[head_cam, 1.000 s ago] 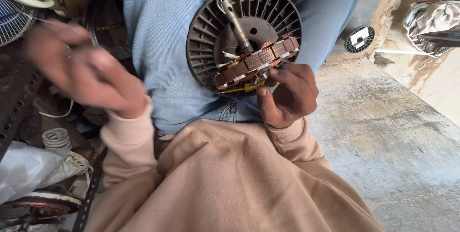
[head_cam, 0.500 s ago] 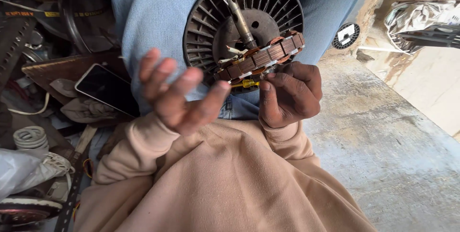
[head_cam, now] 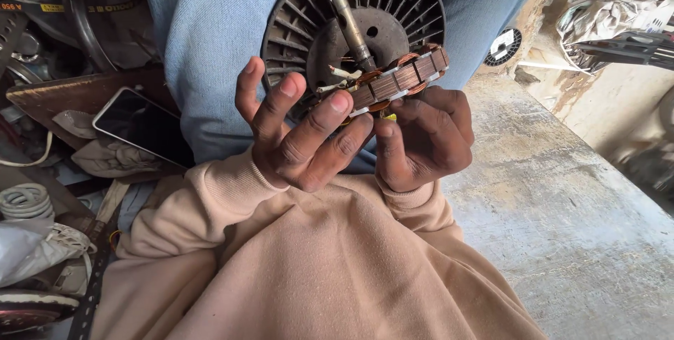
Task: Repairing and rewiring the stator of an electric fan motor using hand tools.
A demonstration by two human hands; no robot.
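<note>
A copper-wound fan stator (head_cam: 397, 80) with a steel shaft (head_cam: 349, 20) sticks up in front of a dark ribbed round motor housing (head_cam: 302, 24) that rests on my blue-jeaned lap. My right hand (head_cam: 425, 140) grips the stator from below. My left hand (head_cam: 295, 129) is at its left edge, fingers spread, fingertips touching the winding and the thin wires there.
A phone (head_cam: 137, 122) lies on a brown board at left among wire coils (head_cam: 24, 199), cloth and metal parts. A concrete ledge (head_cam: 562, 206) runs along the right, with a small round black part (head_cam: 503, 46) and crumpled plastic (head_cam: 611, 24) beyond.
My left hand came in from the far left and now touches the stator's left edge. My right hand kept its hold on the stator.
</note>
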